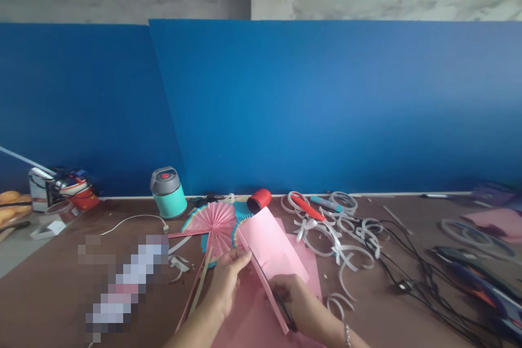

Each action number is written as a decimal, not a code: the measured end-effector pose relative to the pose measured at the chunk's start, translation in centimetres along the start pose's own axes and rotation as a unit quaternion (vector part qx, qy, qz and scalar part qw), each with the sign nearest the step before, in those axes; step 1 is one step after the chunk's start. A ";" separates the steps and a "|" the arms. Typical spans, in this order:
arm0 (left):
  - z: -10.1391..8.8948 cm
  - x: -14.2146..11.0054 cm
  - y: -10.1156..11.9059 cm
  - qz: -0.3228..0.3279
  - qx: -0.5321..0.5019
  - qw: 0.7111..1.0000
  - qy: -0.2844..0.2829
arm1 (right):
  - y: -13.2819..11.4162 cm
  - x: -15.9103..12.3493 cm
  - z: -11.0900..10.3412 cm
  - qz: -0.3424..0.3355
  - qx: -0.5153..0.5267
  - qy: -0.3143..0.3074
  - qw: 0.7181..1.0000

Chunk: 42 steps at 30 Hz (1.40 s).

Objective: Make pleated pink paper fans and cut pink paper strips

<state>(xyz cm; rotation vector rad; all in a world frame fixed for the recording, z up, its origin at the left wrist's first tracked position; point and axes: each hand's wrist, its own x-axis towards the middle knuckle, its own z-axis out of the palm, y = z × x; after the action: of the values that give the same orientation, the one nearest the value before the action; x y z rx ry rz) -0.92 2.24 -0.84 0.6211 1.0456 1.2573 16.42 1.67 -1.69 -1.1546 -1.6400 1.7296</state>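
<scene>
A sheet of pink paper [277,242] is held tilted above the table, with a narrow strip along its near-left edge. My left hand [230,272] pinches that edge near its upper left corner. My right hand [291,299] is closed around dark-handled scissors [283,307], whose blades lie along the strip and are mostly hidden by the paper. More pink paper [240,321] lies flat beneath both hands. Just beyond my left hand is a pleated pink paper fan [214,223] with blue edging.
Behind the fan lies a red spool [259,201]; a turquoise jar [169,196] stands left of it. White ribbon curls [320,239] and a red tool [308,208] lie to the right, with black cables [424,266] farther over. A blue partition [305,103] borders the table's back.
</scene>
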 end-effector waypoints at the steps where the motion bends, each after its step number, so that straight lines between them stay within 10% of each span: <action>1: 0.0 0.0 0.0 0.002 -0.002 1.000 -0.002 | 0.0 0.0 0.0 0.001 0.001 -0.002 1.000; 24: 0.4 -0.4 0.1 -0.014 -0.013 1.000 -0.010 | -0.3 0.2 -0.2 -0.005 -0.014 0.007 1.000; 33: -0.2 0.2 0.7 0.034 -0.165 0.981 0.100 | -2.6 -1.9 -5.5 0.128 -0.030 -0.149 0.980; 42: 0.5 -0.1 -0.1 0.036 -0.053 0.997 0.034 | -3.2 -1.2 -2.3 0.010 0.007 -0.028 1.000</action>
<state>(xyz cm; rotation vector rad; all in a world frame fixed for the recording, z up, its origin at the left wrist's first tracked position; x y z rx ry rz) -0.48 2.20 -0.65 0.5416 1.0131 1.3970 18.31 2.50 1.87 -1.1292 -1.6524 1.7973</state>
